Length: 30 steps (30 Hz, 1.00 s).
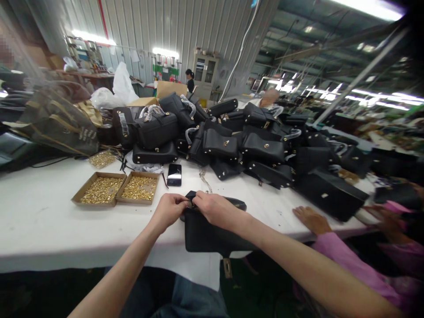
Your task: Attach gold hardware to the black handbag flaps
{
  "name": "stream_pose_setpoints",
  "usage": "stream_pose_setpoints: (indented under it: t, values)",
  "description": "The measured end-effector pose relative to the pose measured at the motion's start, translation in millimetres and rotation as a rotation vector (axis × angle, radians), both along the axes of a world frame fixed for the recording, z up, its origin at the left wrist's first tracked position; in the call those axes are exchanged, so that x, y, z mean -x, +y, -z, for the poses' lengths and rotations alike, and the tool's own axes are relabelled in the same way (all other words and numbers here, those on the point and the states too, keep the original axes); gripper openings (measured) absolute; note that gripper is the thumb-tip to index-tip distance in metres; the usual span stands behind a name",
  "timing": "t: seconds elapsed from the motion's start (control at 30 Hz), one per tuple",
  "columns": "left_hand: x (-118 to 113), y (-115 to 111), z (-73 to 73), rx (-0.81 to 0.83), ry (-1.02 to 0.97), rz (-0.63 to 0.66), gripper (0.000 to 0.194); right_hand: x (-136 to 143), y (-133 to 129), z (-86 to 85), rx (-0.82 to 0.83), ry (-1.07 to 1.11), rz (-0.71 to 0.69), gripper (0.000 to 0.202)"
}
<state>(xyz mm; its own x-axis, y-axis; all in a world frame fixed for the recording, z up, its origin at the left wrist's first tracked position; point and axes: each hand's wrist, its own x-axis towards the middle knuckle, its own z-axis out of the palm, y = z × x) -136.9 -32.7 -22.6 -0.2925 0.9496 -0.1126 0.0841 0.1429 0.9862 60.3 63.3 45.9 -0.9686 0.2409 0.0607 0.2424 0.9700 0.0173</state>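
A black handbag (212, 236) lies near the table's front edge, its flap hanging over the edge with a metal clasp piece dangling below. My right hand (215, 211) reaches across the bag, fingers closed on its upper left corner. Right beside it, my left hand (170, 211) is closed in a pinch at that same corner. Whatever sits between the left fingertips is too small to name. To the left stand two shallow cardboard boxes of small gold-coloured metal fittings, one box (77, 199) farther out and the other box (134, 202) nearer my left hand.
A phone (174, 175) lies beyond my hands on the white table (49, 221). Many black handbags (220, 143) are piled along the back. More gold fittings (102, 158) lie behind the boxes. At right, a co-worker's hand (311, 219) in a pink sleeve rests on the table edge near another bag.
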Motion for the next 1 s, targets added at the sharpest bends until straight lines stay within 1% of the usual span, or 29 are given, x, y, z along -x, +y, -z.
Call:
stream_pose_setpoints:
  t: [0.1, 0.17, 0.23, 0.33, 0.4, 0.47, 0.57, 0.73, 0.87, 1.0]
  values:
    - [0, -1, -3.2, 0.032, -0.043, -0.023, 0.031, 1, -3, 0.5, -0.07, -0.07, 0.024, 0.024]
    - [0, -1, -4.3, 0.055, -0.07, -0.031, 0.03, 0, 0, 4.5, -0.04, -0.046, 0.011, 0.024]
    - [0, 0, -3.4, 0.062, -0.097, -0.046, 0.029, -4, 6, 9.7, 0.066, 0.052, -0.011, 0.018]
    - [-2, 1, 0.2, 0.042, -0.148, -0.068, 0.027, -11, 17, 15.1, 0.274, 0.228, -0.05, 0.013]
    - [-3, 1, 2.7, 0.027, -0.183, -0.069, 0.029, -14, 21, 15.9, 0.37, 0.274, -0.099, 0.016]
    - [-2, 0, 4.5, 0.018, -0.216, -0.065, 0.031, -15, 23, 15.8, 0.426, 0.283, -0.153, 0.019]
    - [-1, -1, 6.5, 0.005, -0.259, -0.051, 0.036, -13, 22, 18.2, 0.447, 0.308, -0.181, 0.022]
    - [2, 0, 8.1, -0.018, -0.306, -0.013, 0.043, -4, 19, 29.2, 0.467, 0.4, -0.155, 0.026]
    - [3, -1, 7.0, -0.04, -0.319, 0.023, 0.044, 3, 19, 34.7, 0.472, 0.416, -0.128, 0.026]
    - [4, -1, 7.1, -0.06, -0.314, 0.026, 0.044, 7, 20, 36.3, 0.494, 0.436, -0.108, 0.026]
